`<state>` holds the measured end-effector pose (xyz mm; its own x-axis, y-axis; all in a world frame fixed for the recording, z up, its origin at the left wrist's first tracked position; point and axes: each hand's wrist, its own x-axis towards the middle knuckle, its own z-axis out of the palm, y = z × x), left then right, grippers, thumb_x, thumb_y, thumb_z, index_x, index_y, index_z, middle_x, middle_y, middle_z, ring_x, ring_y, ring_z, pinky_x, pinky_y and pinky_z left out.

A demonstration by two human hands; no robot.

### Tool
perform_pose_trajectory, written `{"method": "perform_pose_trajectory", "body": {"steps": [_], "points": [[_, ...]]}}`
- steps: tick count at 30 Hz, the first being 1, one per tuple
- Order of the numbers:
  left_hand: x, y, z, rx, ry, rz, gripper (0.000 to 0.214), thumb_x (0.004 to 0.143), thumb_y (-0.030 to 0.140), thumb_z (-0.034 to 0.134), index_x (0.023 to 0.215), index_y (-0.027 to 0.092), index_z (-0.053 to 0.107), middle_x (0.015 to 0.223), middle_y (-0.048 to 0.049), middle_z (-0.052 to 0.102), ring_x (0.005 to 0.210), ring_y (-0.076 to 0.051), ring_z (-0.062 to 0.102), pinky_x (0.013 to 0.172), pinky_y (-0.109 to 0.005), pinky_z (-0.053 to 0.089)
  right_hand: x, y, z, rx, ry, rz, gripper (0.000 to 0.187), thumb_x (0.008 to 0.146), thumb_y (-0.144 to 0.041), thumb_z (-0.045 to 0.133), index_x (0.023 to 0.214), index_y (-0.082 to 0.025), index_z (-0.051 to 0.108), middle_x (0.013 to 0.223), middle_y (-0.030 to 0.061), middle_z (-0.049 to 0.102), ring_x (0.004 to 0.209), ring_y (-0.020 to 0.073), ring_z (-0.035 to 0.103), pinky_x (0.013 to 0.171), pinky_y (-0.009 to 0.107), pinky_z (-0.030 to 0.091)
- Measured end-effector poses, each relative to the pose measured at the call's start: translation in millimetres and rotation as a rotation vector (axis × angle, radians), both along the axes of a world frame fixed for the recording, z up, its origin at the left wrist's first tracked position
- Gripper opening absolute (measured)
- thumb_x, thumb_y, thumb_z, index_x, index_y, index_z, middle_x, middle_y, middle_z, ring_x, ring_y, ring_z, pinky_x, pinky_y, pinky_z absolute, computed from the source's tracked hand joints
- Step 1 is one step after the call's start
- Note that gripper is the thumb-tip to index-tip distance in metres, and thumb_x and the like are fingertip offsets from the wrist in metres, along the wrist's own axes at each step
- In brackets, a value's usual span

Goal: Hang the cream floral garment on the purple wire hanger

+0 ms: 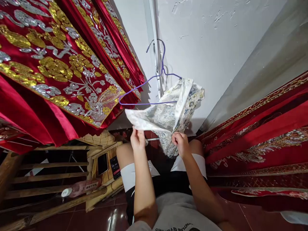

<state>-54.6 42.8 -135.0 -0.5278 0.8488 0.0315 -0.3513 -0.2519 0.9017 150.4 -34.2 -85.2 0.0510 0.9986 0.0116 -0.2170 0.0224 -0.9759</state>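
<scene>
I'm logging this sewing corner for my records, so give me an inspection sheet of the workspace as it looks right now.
Surface: dark red tiled floor; no worktable seen.
Job's things: white floral-print garment draped on a purple wire hanger hooked at the wall.
Clutter: wooden rack, pink bottle, phone, woven hat.
Grippers: left hand and right hand each pinch the garment's lower edge.
Cables: nothing seen.
Surroundings: white wall; red gold-embroidered garments hanging on both sides.

Left: red embroidered cloth (55, 70), gold and silver flowers.
Right: red embroidered drapes (262, 141).
Lower left: wooden rack (48, 189), phone (102, 163), bottle (81, 187).
Behind: white wall (216, 41).
Below: red tiled floor (101, 218).
</scene>
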Motion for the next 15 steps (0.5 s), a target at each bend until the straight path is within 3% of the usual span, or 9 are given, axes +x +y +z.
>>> {"method": "perform_pose_trajectory", "body": {"steps": [4,9,12,15], "points": [[22.6,-20.4,4.0,-0.032,-0.145,-0.093,0.027,0.081,0.047,0.071,0.089,0.022,0.063,0.087,-0.0065,0.071,0.091,-0.022,0.071,0.084,-0.036,0.059,12.7,-6.2,-3.0,-0.069,-0.106,0.125,0.037,0.08,-0.039,0.053,0.048,-0.024,0.043,0.045,-0.0026,0.035,0.048,0.0123,0.032,0.051,0.029,0.028],[34.5,-46.8,48.0,0.148,-0.225,-0.208,0.037,0.074,0.047,0.084,0.088,0.023,0.06,0.083,0.0017,0.063,0.075,-0.013,0.063,0.073,-0.024,0.054,26.9,-2.8,-9.7,-0.166,-0.233,0.391,0.038,0.081,-0.044,0.061,0.052,-0.02,0.053,0.049,-0.0031,0.042,0.052,0.0114,0.037,0.052,0.027,0.029],[50.4,-64.5,69.7,0.274,-0.133,-0.329,0.035,0.081,0.05,0.081,0.085,0.023,0.06,0.087,-0.0005,0.062,0.079,-0.014,0.063,0.075,-0.026,0.054,28.9,3.5,-10.5,-0.116,-0.221,0.274,0.035,0.083,-0.05,0.067,0.066,-0.019,0.063,0.065,0.0007,0.056,0.064,0.0143,0.049,0.059,0.027,0.04],[71.0,-80.9,81.9,0.342,0.154,-0.426,0.027,0.088,0.047,0.075,0.086,0.022,0.066,0.092,-0.0037,0.064,0.083,-0.017,0.063,0.075,-0.028,0.053,18.6,7.5,-4.9,-0.009,-0.129,0.226,0.037,0.09,-0.058,0.06,0.084,-0.022,0.068,0.085,0.0053,0.066,0.086,0.0201,0.061,0.075,0.03,0.051]]}}
